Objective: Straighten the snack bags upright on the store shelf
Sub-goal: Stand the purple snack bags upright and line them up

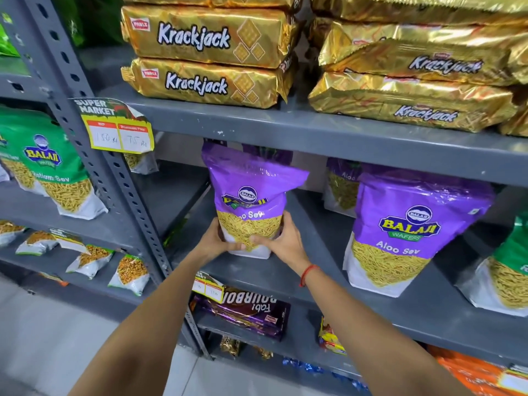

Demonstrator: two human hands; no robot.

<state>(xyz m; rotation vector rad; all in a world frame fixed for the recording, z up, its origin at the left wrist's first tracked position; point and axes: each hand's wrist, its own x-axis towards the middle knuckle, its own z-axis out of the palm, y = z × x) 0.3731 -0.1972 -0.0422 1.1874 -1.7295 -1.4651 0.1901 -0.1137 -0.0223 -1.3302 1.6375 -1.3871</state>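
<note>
A purple Aloo Sev bag (248, 195) stands on the grey middle shelf (285, 270), its top folded and crumpled under the shelf above. My left hand (218, 241) grips its lower left side and my right hand (281, 238) grips its lower right side, fingers wrapped over the front. A second purple Aloo Sev bag (405, 232) stands upright to the right, leaning back slightly. Behind it another purple bag (341, 187) is partly hidden. A green bag (508, 275) sits at the far right edge.
Gold Krackjack packs (205, 58) are stacked on the shelf above. A yellow price tag (117, 130) hangs on the grey upright post (94, 155). Green Ratlam Sev bags (48, 167) fill the left bay. Dark Bourbon packs (245, 310) lie on the shelf below.
</note>
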